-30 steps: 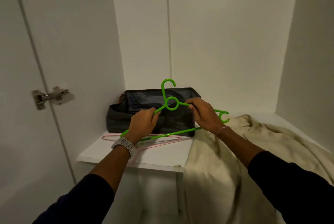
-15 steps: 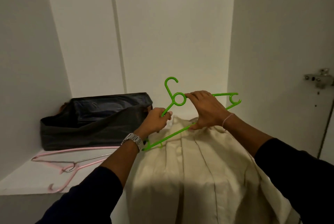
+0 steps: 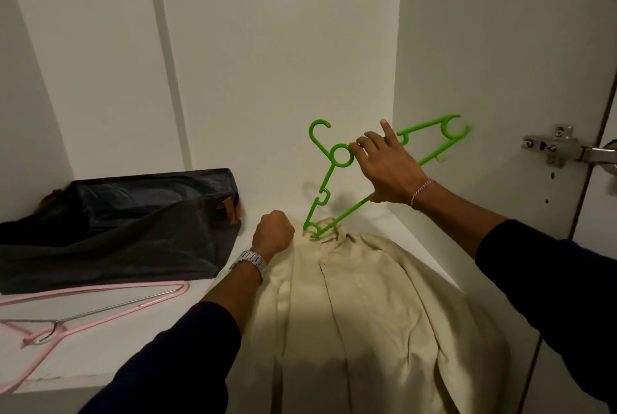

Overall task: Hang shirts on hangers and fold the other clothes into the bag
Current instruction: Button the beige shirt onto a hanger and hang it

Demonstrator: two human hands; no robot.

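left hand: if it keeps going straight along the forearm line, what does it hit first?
Likely the cream shirt's collar, where the left hand already sits. Past that, the green hanger's lower tip, then the back wall. Depth is unclear.

Green plastic hanger [image 3: 337, 156]: I hold it tilted above the shelf, my right hand [image 3: 387, 170] gripping it near the neck ring, hook uppermost, lower arm tip at the shirt collar. Cream shirt [image 3: 360, 307]: buttoned, front up, collar toward the back wall, lying on the white shelf [image 3: 110, 350] with its tail draped over the front edge. My left hand [image 3: 272, 233] is fisted at the collar's left side. Dark bag [image 3: 117, 226]: slumped, left of the shirt. Pink hanger [image 3: 83, 313]: flat on the shelf before the bag.
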